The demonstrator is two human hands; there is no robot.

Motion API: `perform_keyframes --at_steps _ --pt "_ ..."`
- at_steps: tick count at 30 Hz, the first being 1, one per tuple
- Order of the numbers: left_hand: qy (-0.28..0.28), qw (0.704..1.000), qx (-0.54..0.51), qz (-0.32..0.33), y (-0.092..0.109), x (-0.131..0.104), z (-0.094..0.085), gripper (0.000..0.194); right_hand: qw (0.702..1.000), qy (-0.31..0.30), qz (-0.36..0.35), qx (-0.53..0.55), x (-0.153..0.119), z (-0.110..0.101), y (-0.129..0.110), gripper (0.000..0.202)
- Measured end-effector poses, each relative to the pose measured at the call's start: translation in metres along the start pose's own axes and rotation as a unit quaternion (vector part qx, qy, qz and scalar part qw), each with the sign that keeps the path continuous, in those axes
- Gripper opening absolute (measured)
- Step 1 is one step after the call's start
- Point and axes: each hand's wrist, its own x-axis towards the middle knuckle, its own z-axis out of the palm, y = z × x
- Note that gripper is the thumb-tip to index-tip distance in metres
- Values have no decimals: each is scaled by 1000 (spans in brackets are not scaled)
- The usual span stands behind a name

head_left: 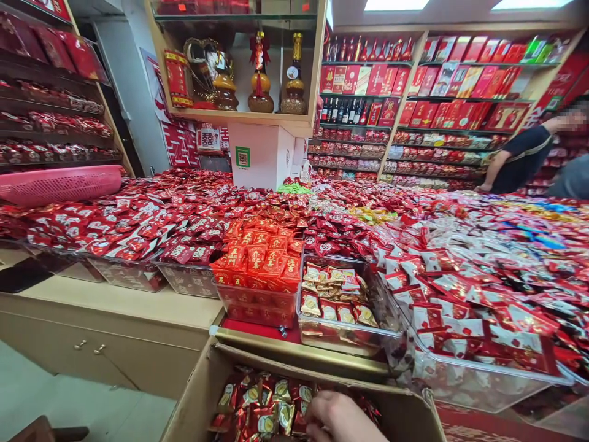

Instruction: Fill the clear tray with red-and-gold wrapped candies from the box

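Note:
An open cardboard box (188, 393) at the bottom centre holds many red and gold wrapped candies (267, 408). My right hand (338, 417) reaches into it from the bottom edge, palm down over the candies. Its fingers curl downward and blur, so what they hold, if anything, cannot be made out. Just beyond the box stands a clear bin (345, 337), partly filled with gold and red packets (335, 307). To its left is a bin of bright orange-red packets (264, 258). My left hand is out of the frame.
Clear bins heaped with red and white packets (460, 307) spread right and back. A pink basket (59, 184) sits at the far left. Beige cabinets (105, 344) line the lower left. Shelves stand behind, and a person (524, 156) leans over the far right side.

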Motion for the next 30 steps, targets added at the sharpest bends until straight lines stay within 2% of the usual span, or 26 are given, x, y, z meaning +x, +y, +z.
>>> perform_keyframes --at_steps 4,5,8,10,12,16,18,20,23,26,30 --pt "-24 999 38 -29 1 0 -4 9 992 19 121 37 -13 -11 4 14" --pt "-18 998 50 -36 3 1 -6 10 989 11 139 48 -17 -13 4 15" --pt "30 994 83 -60 17 3 -15 31 980 -27 154 124 -25 -20 4 21" --pt "53 996 40 -58 28 3 -20 32 967 -29 141 212 -26 -24 5 31" --pt "53 996 -56 -42 37 3 -23 29 949 -22 122 291 -25 -26 6 36" --pt "63 990 -121 -43 47 -1 -20 30 929 -7 143 340 -25 -26 6 24" --pt "66 984 -158 -50 53 -3 -18 31 908 -4 163 387 -26 -27 3 23" --pt "63 968 -234 -68 61 -6 -15 31 871 -9 171 459 -29 -31 -2 33" --pt "52 923 -373 -75 73 -10 -14 29 825 20 156 543 -30 -40 -11 46" --pt "47 889 -454 -29 79 -13 -13 27 809 68 152 563 -29 -46 -16 37" --pt "72 868 -492 -5 81 -12 -13 26 791 124 170 575 -26 -47 -16 33"
